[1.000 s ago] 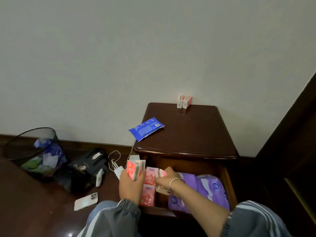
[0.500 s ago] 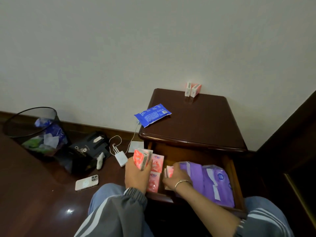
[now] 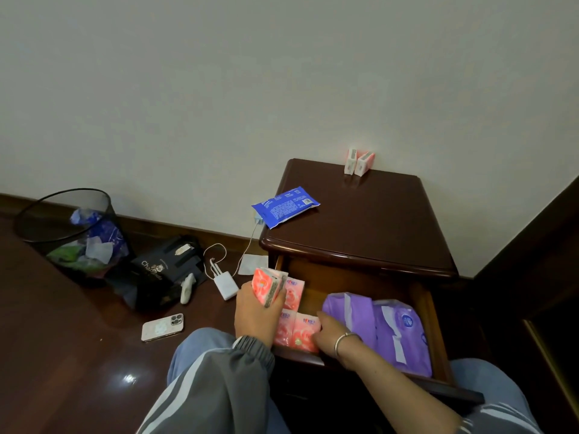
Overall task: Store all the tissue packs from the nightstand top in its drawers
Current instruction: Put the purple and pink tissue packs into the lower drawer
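Here, left hand (image 3: 254,317) raised, gripping tissue packs (image 3: 265,285)

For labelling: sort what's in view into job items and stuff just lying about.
Job: pink plastic tissue packs in left hand; pink packs in open wooden drawer; flat blue pack and two pink-white packs on dark wooden nightstand.
Lying about: black mesh bin, white phone, white charger, black bag.

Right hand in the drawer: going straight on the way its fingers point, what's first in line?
The pink tissue packs lying at the left end of the drawer. The right hand seems to touch the nearest one, though depth is unclear.
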Motion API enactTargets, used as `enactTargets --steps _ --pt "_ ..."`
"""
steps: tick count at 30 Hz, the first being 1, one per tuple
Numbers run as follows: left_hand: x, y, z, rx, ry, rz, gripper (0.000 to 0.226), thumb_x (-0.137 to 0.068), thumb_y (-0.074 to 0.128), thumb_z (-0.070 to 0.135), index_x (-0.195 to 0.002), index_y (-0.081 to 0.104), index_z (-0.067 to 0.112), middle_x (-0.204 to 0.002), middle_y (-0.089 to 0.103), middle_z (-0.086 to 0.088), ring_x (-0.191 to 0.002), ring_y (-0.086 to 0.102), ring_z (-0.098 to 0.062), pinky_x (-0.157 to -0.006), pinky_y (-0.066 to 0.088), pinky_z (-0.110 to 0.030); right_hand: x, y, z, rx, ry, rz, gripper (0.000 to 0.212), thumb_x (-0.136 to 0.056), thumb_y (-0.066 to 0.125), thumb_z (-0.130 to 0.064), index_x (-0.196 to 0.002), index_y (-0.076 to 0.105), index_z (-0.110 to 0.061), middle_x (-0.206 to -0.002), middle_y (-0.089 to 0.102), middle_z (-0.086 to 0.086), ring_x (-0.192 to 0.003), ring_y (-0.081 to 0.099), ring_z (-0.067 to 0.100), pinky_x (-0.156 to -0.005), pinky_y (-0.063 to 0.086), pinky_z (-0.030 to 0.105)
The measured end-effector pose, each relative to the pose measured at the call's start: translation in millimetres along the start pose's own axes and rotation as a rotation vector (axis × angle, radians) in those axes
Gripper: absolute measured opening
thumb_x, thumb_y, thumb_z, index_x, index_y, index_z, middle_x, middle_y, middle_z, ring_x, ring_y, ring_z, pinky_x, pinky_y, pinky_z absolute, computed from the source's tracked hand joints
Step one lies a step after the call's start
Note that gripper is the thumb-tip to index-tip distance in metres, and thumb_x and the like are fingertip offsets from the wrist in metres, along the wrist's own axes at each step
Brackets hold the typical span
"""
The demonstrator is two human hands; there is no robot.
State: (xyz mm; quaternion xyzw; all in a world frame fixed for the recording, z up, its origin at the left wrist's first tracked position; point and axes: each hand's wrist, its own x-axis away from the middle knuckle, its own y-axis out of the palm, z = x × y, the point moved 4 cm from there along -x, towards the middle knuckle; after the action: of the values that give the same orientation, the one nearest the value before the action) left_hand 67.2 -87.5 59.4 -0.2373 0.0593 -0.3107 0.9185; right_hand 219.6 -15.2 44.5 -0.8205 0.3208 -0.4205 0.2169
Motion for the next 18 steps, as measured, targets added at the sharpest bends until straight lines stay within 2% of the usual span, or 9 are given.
enactTargets --steps 2,5,7,11,14,16,18 --pt "0 0 -1 -0.017 -0.009 -0.006 0.042 -0.074 0.071 0.051 -0.095 0.051 0.02 -0.087 0.056 0.005 -0.074 0.056 -0.006 -0.058 0.04 -0.023 1 -2 -1 0.158 -0.05 -0.02 0.039 -0.089 0.047 -0.012 -0.128 0.047 -0.014 -0.124 0.059 0.01 -0.111 0.056 0.027 -0.091 0.046 0.031" --pt "0 1 -1 -0.021 -0.001 -0.017 0.043 -0.075 0.07 0.05 -0.097 0.053 0.019 -0.087 0.057 0.006 -0.076 0.058 -0.008 -0.057 0.041 -0.021 -4 -12 -4 0.289 -0.092 0.099 0.051 -0.087 0.055 -0.016 -0.135 0.04 -0.013 -0.13 0.053 0.011 -0.117 0.053 0.027 -0.094 0.045 0.032" --pt "-1 2 -1 -0.026 0.0 -0.021 0.043 -0.075 0.07 0.049 -0.1 0.054 0.017 -0.089 0.059 0.003 -0.08 0.06 -0.012 -0.062 0.047 -0.025 -6 -15 -8 0.283 -0.114 0.176 0.045 -0.087 0.056 -0.016 -0.131 0.046 -0.01 -0.129 0.055 0.012 -0.117 0.054 0.027 -0.095 0.045 0.033" --pt "0 1 0 -0.041 0.011 -0.024 0.044 -0.075 0.071 0.05 -0.099 0.054 0.017 -0.091 0.059 0.002 -0.081 0.06 -0.014 -0.066 0.045 -0.027 -4 -5 -7 0.232 -0.152 0.12 0.032 -0.09 0.049 -0.015 -0.119 0.06 -0.005 -0.119 0.063 0.015 -0.109 0.058 0.03 -0.094 0.048 0.038" --pt "1 1 4 -0.039 0.023 -0.059 0.043 -0.074 0.071 0.051 -0.1 0.055 0.02 -0.091 0.06 0.004 -0.082 0.061 -0.012 -0.065 0.045 -0.024 0 -12 -8 0.092 -0.195 0.214 0.031 -0.097 0.043 -0.02 -0.117 0.062 -0.005 -0.124 0.061 0.013 -0.114 0.055 0.027 -0.096 0.043 0.032" --pt "5 1 9 -0.013 0.038 -0.102 0.037 -0.072 0.073 0.051 -0.094 0.052 0.029 -0.089 0.06 0.008 -0.079 0.06 -0.005 -0.059 0.039 -0.016 6 -23 -13 -0.177 -0.193 0.285 0.031 -0.098 0.044 -0.028 -0.116 0.064 -0.014 -0.121 0.063 0.005 -0.11 0.057 0.019 -0.092 0.042 0.027" --pt "10 5 15 0.009 0.09 -0.166 0.036 -0.069 0.073 0.054 -0.089 0.049 0.036 -0.089 0.06 0.01 -0.078 0.059 -0.001 -0.059 0.036 -0.012 10 -28 -22 -0.518 -0.223 0.193 0.023 -0.093 0.049 -0.042 -0.108 0.063 -0.03 -0.113 0.065 -0.006 -0.106 0.06 0.01 -0.093 0.047 0.027"
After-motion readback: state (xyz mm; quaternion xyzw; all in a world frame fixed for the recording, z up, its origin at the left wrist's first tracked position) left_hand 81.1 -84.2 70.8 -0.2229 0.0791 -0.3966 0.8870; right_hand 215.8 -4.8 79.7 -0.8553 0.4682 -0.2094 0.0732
